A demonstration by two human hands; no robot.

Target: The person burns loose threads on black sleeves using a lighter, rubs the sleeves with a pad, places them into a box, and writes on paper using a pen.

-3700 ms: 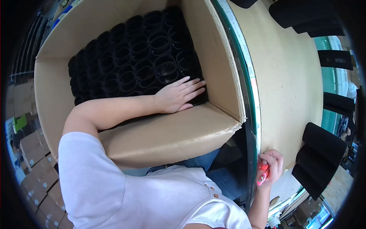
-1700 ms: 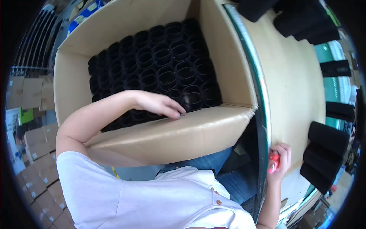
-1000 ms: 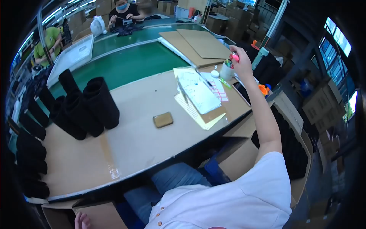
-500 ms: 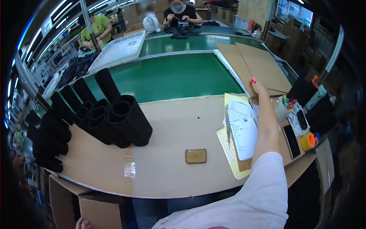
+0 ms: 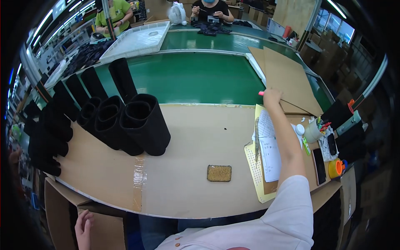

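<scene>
My right hand (image 5: 272,97) is closed around a small pink object (image 5: 261,93), beside the cardboard sheets (image 5: 287,79) at the far right of the bench. Beneath my right forearm lie papers (image 5: 268,146) on a yellow sheet (image 5: 255,175). Low at the left, my left hand (image 5: 84,225) hangs over an open cardboard box (image 5: 104,227), fingers apart and holding nothing. A brown rectangular pad (image 5: 219,173) lies on the cardboard-covered bench (image 5: 187,196). Rolled black tubes (image 5: 152,129) stand upright at the left.
A green surface (image 5: 204,79) runs behind the bench. At right are a phone (image 5: 319,166), a pen cup (image 5: 312,132) and orange tape (image 5: 334,168). A white tray (image 5: 137,40) and two people (image 5: 112,16) (image 5: 211,12) are beyond.
The camera view has shifted. My right hand has moved slightly left with the pink object. My left hand has come further into view, its fingers now spread.
</scene>
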